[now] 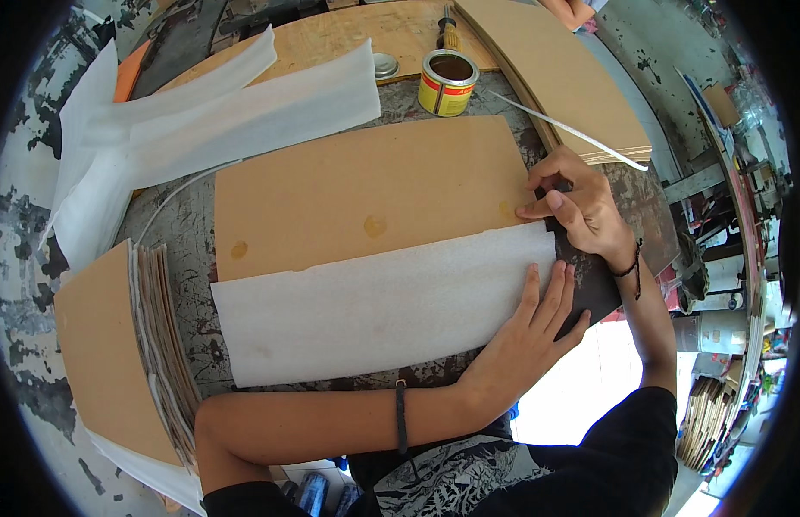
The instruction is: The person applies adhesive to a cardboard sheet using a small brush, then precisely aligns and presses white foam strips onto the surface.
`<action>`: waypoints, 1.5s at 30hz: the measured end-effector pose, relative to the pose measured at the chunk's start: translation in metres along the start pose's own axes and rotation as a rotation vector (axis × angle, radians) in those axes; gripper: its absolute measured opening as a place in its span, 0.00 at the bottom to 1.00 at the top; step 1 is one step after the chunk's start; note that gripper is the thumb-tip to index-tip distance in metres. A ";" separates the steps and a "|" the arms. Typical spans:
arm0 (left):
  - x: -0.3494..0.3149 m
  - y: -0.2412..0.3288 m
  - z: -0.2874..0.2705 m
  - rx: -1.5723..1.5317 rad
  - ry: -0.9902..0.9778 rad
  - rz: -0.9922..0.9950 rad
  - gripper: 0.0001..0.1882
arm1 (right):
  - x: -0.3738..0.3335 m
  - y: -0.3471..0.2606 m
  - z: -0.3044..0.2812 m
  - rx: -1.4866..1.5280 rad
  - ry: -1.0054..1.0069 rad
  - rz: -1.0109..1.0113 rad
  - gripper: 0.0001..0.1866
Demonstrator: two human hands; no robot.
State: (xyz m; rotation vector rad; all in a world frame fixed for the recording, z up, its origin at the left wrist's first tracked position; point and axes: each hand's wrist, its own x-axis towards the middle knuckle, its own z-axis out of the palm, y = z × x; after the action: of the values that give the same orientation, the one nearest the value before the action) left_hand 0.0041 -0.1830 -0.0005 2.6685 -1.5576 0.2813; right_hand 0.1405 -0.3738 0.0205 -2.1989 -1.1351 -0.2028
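Observation:
A tan board [374, 185] lies on the worktable before me, with several darker glue-like spots on its upper part. Over its near part is a white foam-like sheet [378, 310], its far edge running across the board. My left hand [534, 323] reaches across from the left and rests flat, fingers stretched, on the sheet's right end and just past it. Just beyond, my right hand [581, 207] is at the board's right edge with its fingers curled and fingertips by a glue-like spot [506, 209]. Whatever its fingers pinch, if anything, is too small to make out.
An opened yellow-and-red can [448, 84] of dark content stands behind the board, beside its lid [385, 66] and a screwdriver-like tool [450, 33]. White sheets [245, 112] lie back left. Board stacks stand at left [115, 345] and back right [564, 77]; a white strip [581, 133] crosses the latter.

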 end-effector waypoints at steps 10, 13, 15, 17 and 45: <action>-0.001 0.000 -0.002 0.006 -0.002 -0.002 0.33 | 0.008 -0.014 0.006 -0.272 -0.044 -0.030 0.20; -0.001 0.001 -0.001 0.008 0.016 0.000 0.33 | 0.010 -0.012 0.006 -0.353 -0.034 -0.083 0.17; -0.001 0.001 0.000 0.016 0.024 -0.001 0.33 | 0.011 -0.014 0.007 -0.398 -0.017 -0.078 0.16; -0.001 0.000 0.000 0.018 0.021 -0.007 0.33 | 0.012 -0.014 0.009 -0.449 0.005 -0.077 0.16; -0.001 0.004 0.000 0.074 0.042 -0.026 0.34 | 0.009 -0.004 0.013 -0.315 0.212 0.015 0.18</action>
State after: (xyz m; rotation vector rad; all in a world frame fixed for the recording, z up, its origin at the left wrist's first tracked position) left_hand 0.0000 -0.1840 -0.0007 2.7167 -1.5284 0.3986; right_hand 0.1411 -0.3580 0.0163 -2.3870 -1.0226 -0.6305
